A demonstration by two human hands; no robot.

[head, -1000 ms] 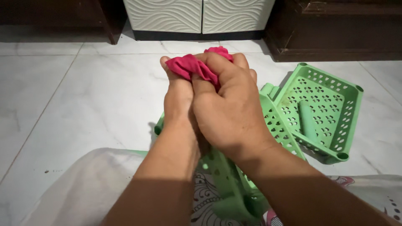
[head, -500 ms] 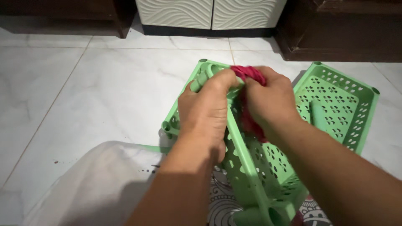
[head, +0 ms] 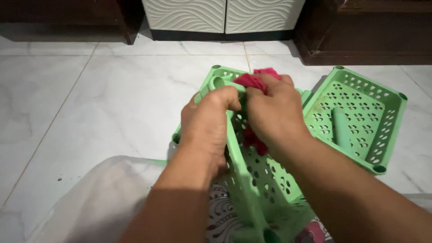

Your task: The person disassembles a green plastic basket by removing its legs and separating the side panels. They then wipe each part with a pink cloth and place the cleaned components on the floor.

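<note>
A light green perforated plastic tray (head: 263, 180) stands tilted on its edge in front of me, resting against my lap. My left hand (head: 209, 123) grips its upper rim near a corner post socket. My right hand (head: 274, 112) is closed on a crumpled pink-red cloth (head: 252, 81) and presses it against the tray's upper edge and inner face. Part of the cloth hangs down behind my right hand.
A second green perforated tray (head: 360, 117) lies flat on the white marble floor (head: 90, 103) at the right, with a green tube (head: 342, 128) inside. A white cabinet (head: 220, 15) and dark wooden furniture (head: 369, 31) stand at the back. Light patterned fabric (head: 99, 202) covers my lap.
My hands were clasped together around the cloth above the tray. They have parted: the left hand went to the tray's rim, and the right hand brought the cloth down onto the tray.
</note>
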